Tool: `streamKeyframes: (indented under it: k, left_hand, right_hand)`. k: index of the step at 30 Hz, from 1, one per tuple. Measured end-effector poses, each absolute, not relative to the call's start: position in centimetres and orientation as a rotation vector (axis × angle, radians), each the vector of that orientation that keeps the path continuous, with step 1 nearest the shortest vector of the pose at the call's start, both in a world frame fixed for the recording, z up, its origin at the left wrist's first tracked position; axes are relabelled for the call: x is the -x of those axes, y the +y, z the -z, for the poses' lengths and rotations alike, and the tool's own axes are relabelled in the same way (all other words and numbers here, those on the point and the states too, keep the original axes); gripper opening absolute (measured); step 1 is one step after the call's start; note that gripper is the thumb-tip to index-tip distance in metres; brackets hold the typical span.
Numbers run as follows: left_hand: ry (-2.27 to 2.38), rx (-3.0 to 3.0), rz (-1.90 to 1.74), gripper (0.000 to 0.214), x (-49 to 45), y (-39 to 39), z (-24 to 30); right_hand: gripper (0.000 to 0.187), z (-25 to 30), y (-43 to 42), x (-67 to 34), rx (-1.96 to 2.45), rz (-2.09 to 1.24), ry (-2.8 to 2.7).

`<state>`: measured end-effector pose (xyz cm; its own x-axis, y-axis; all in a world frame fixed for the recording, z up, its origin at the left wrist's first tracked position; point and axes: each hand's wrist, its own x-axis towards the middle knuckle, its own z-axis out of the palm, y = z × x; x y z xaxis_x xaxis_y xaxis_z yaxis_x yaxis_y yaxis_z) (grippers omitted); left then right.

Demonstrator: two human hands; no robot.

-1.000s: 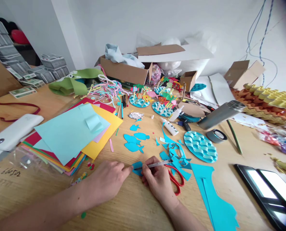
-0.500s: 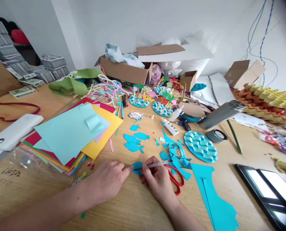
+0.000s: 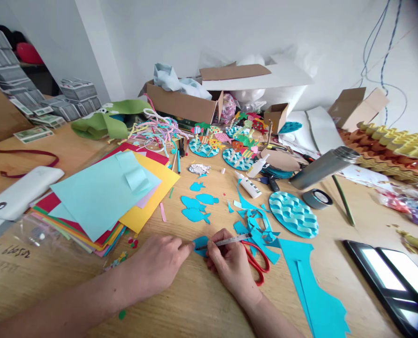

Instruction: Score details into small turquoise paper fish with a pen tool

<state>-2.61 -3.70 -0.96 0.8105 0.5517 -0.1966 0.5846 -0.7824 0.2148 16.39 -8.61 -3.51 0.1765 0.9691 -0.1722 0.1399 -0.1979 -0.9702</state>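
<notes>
In the lower middle of the view, my right hand (image 3: 230, 260) is closed around a slim pen (image 3: 234, 240), its tip on a small blue paper cutout (image 3: 201, 246). My left hand (image 3: 161, 260) has its fingers curled, the index fingertip pressing the cutout's left edge to the table. Part of the cutout is hidden behind my right fingers. Just beyond lie several blue paper fish (image 3: 194, 215). Red-handled scissors (image 3: 261, 263) rest right of my right hand, their blades hidden among blue paper scraps (image 3: 256, 230). A larger blue sheet (image 3: 314, 286) with cut edges lies farther right.
Coloured paper sheets (image 3: 96, 197) are stacked at left, near a white power bank (image 3: 22, 192). Glue bottles (image 3: 249, 185), a wavy-patterned blue oval (image 3: 293, 214), a roll of tape (image 3: 317, 198) and a metal flask (image 3: 324, 166) stand beyond. A dark-framed panel (image 3: 388, 281) lies at right.
</notes>
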Motion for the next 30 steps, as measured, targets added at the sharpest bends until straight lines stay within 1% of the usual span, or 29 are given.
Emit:
streamKeyframes:
  k: [16, 19, 25, 30]
  left_hand:
    - [0.859, -2.749, 0.204, 0.048, 2.70, -3.80, 0.94]
    - [0.863, -2.746, 0.208, 0.048, 2.67, -3.70, 0.96]
    - [0.867, -2.738, 0.220, 0.046, 2.60, -3.67, 0.88]
    - [0.873, -2.734, 0.236, 0.045, 2.63, -3.80, 0.79]
  right_hand:
    - [0.023, 3.66, -8.68, -16.35, 1.510, -1.159, -1.110]
    - [0.027, 3.72, -8.66, -16.43, 1.497, -1.169, -1.082]
    - [0.040, 4.05, -8.58, -16.69, 1.449, -1.128, -0.986]
    - [0.042, 4.39, -8.51, -16.59, 1.437, -1.098, -0.993]
